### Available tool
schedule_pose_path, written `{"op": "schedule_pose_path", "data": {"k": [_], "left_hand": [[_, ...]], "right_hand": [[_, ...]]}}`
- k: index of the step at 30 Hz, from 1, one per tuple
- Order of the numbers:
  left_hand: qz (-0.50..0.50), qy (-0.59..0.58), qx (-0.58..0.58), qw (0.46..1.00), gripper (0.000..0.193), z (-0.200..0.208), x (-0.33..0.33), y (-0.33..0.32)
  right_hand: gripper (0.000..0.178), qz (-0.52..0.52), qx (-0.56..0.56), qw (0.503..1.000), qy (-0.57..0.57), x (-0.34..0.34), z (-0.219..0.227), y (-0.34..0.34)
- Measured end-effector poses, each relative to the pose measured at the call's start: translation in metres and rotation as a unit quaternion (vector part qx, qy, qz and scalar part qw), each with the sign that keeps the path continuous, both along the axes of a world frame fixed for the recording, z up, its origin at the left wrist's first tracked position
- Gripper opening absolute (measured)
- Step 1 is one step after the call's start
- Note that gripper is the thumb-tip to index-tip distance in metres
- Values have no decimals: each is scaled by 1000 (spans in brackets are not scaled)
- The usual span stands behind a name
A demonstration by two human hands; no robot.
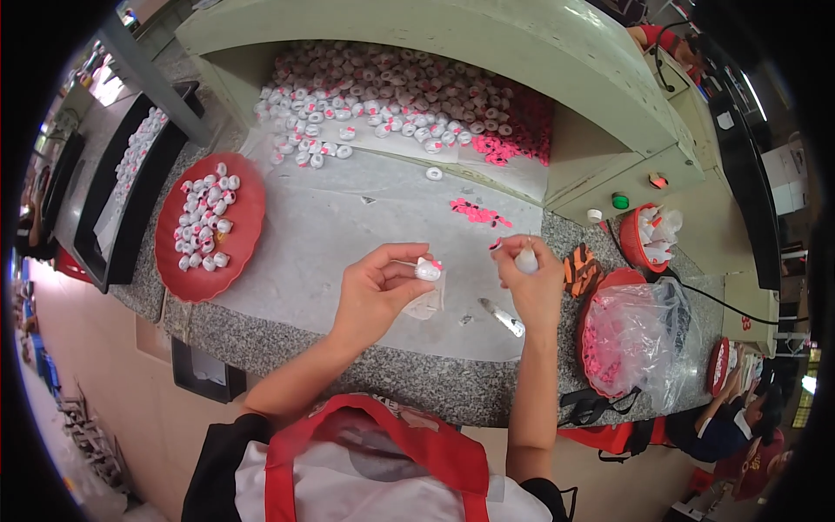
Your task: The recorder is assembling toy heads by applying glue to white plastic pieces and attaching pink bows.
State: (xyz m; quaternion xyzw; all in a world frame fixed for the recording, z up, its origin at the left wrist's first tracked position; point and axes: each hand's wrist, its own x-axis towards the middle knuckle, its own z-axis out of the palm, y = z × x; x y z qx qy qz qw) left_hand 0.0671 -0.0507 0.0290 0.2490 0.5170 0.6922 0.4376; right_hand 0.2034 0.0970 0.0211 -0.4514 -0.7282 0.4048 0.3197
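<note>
Held: one white figure [427, 270], one bottle [526, 260], one pink piece [496, 245].

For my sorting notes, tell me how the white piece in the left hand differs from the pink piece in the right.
The white piece is mostly white; the pink piece is pink and dark. The white piece looks rounder and larger than the pink piece. Both show some pink.

Light falls brightly on your worktop [322, 209] mid-frame, where your left hand [370, 287] and right hand [535, 274] look fairly sharp. The shelf cabinet's [417, 19] recess dims toward its upper right; white pieces [300, 117] at its left wash out. The clear bag [665, 339], lower right, glints. Edges bow, and your view softens toward its black rim.
</note>
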Motion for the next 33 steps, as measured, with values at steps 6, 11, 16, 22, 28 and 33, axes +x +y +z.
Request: {"op": "schedule_pose_path", "data": {"k": [6, 11, 16, 22, 28, 33], "left_hand": [[40, 49, 14, 998, 33, -10, -17, -11], [97, -2, 3, 995, 31, -30, -30, -19], [120, 7, 6, 993, 30, -24, -38, -23], [109, 4, 20, 994, 30, -15, -32, -28], [58, 15, 45, 997, 28, -7, -9, -21], [44, 84, 74, 993, 30, -2, -1, -17]], "right_hand": [[8, -16, 45, 999, 0, 10, -3, -13], [11, -6, -27, 995, -97, 14, -19, -37], [12, 115, 71, 980, -145, -29, -26, -70], [17, 127, 81, 972, -181, -31, -36, -68], [14, 104, -261, 954, 105, -12, 30, -73], [11, 164, -118, 959, 197, -23, 44, -84]]}}
